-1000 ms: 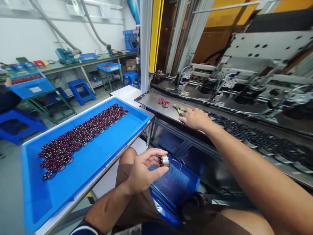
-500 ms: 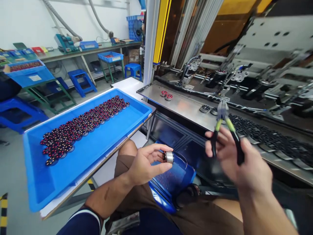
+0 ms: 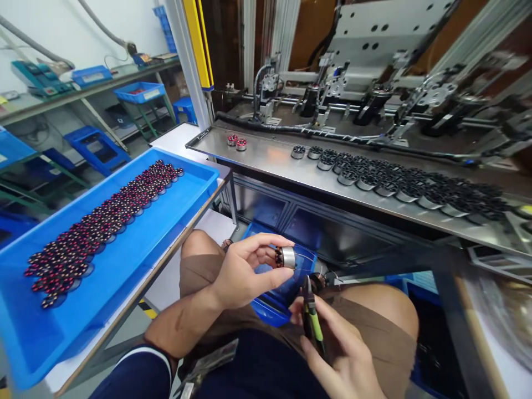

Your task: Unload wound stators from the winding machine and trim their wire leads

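Between the thumb and fingers of my left hand (image 3: pixel 245 271) is a small round motor part (image 3: pixel 286 257) with a silver metal ring and dark windings. Thin wire ends stick out from its right side. My right hand (image 3: pixel 341 343) grips a pair of cutting pliers (image 3: pixel 311 316) with black and yellow-green handles. The jaws point up, just below and right of the motor part, apart from it. The pliers' handles are partly hidden by my fingers. Below both hands a blue bin (image 3: pixel 270 313) stands on the floor between my legs.
To the left, a long blue tray (image 3: pixel 166 221) holds many similar parts (image 3: pixel 112 216). Ahead, a metal ledge (image 3: pixel 266 160) carries two red-topped parts (image 3: pixel 236 142) and rows of black-topped ones (image 3: pixel 386 177). Machine fixtures (image 3: pixel 369 105) stand behind it. A dark frame (image 3: pixel 477 310) is at right.
My right hand has brought the pliers down and left, close to the motor part, and their handles have come together. My left hand keeps its hold. The view has turned right.
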Action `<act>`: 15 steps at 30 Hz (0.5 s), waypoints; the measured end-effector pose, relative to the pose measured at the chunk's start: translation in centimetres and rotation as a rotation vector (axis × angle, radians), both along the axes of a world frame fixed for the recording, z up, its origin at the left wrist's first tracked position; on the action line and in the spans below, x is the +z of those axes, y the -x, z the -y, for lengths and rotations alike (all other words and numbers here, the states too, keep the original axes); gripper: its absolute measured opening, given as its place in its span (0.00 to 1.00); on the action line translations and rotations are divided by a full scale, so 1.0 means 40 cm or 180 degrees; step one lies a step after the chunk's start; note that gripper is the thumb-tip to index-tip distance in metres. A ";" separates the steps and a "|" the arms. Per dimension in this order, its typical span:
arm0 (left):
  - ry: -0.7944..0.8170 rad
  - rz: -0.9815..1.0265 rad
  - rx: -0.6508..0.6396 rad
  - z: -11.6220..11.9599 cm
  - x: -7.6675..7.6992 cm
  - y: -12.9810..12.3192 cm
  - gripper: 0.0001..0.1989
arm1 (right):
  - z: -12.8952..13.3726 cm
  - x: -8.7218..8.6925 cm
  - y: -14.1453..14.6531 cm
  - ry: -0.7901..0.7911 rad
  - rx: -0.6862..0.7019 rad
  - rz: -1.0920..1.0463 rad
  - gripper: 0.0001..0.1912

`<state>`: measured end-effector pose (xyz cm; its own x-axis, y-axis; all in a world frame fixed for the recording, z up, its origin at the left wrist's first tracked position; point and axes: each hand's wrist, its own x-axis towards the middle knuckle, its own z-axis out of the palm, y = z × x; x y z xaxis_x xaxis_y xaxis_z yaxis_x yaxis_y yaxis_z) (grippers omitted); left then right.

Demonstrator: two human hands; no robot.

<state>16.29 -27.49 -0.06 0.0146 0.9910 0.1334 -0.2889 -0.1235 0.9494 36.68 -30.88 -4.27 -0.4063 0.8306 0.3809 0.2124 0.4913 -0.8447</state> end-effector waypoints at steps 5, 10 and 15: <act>-0.0005 -0.0096 -0.0005 0.008 0.003 -0.003 0.20 | -0.015 -0.006 -0.001 -0.0573 -0.0118 0.0298 0.33; -0.0044 -0.0094 0.0061 0.012 0.003 -0.004 0.20 | -0.014 -0.013 0.008 -0.0628 -0.0154 0.0234 0.33; -0.0001 -0.0081 0.0065 0.014 -0.001 -0.003 0.21 | -0.014 0.003 0.009 -0.0346 -0.0116 0.0003 0.29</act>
